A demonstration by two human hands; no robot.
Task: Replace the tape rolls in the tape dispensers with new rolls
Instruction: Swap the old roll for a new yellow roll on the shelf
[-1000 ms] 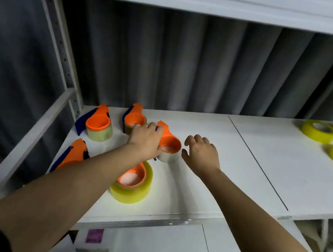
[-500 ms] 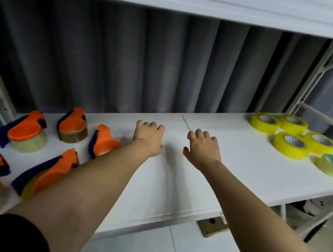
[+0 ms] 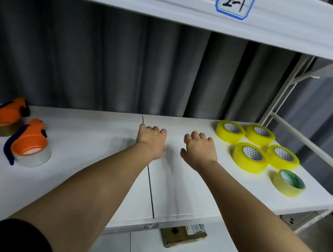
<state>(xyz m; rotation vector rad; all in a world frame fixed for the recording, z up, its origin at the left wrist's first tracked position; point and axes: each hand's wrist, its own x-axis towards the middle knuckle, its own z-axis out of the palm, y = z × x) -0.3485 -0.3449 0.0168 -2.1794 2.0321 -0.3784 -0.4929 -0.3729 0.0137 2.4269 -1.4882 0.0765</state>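
Note:
Several orange-and-blue tape dispensers lie on the left of the white shelf (image 3: pixel 98 137); the nearest one (image 3: pixel 27 143) carries a clear roll, another (image 3: pixel 5 115) a brownish roll. Several new yellow tape rolls (image 3: pixel 250 156) sit at the far right, with a paler roll with a green core (image 3: pixel 288 182) in front of them. My left hand (image 3: pixel 151 142) and my right hand (image 3: pixel 198 150) hover over the middle of the shelf, fingers loosely bent, holding nothing. Both are well apart from dispensers and rolls.
A shelf beam above carries a label reading 2-1 (image 3: pixel 235 1). A grey curtain hangs behind. White uprights (image 3: pixel 284 90) frame the right end. On the lower shelf lies a flat brown packet (image 3: pixel 184 236). A seam (image 3: pixel 151 188) divides the shelf boards.
My view and both hands have swung right, away from the dispensers. My left hand let go of the dispenser it was touching. The yellow rolls now sit close to my right hand.

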